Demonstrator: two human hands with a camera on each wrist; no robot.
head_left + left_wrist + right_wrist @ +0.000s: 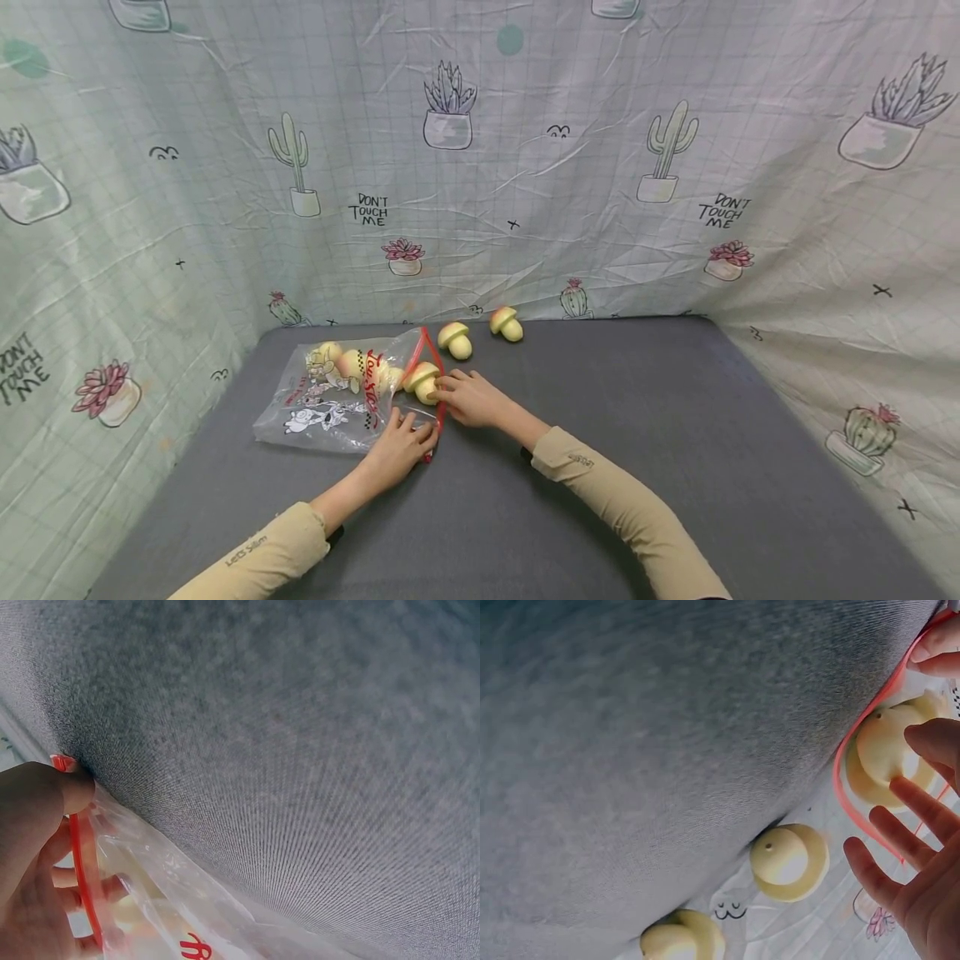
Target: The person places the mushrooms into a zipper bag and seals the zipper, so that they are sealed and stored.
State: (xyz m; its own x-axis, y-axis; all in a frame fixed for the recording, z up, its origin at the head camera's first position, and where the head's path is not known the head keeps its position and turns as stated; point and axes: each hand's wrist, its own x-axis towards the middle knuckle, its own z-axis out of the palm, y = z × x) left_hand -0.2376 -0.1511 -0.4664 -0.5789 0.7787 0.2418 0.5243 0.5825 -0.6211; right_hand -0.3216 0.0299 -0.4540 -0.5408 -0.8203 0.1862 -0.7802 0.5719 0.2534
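Your left hand (pixel 397 446) pinches the bag (pixel 337 396) mouth's red rim; your right hand (pixel 468 398), fingers loose, touches the mushroom (pixel 422 381) at centre frame, stem pointing right.

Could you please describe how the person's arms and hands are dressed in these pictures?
Both arms wear long beige sleeves, each with small dark lettering near the cuff, and a dark band shows at each wrist. The left hand and right hand are bare, without gloves. A fingernail in the left wrist view looks painted red.

Staged recording booth, cactus-print sheet backdrop (pixel 525 167), grey tabletop (pixel 637 467)
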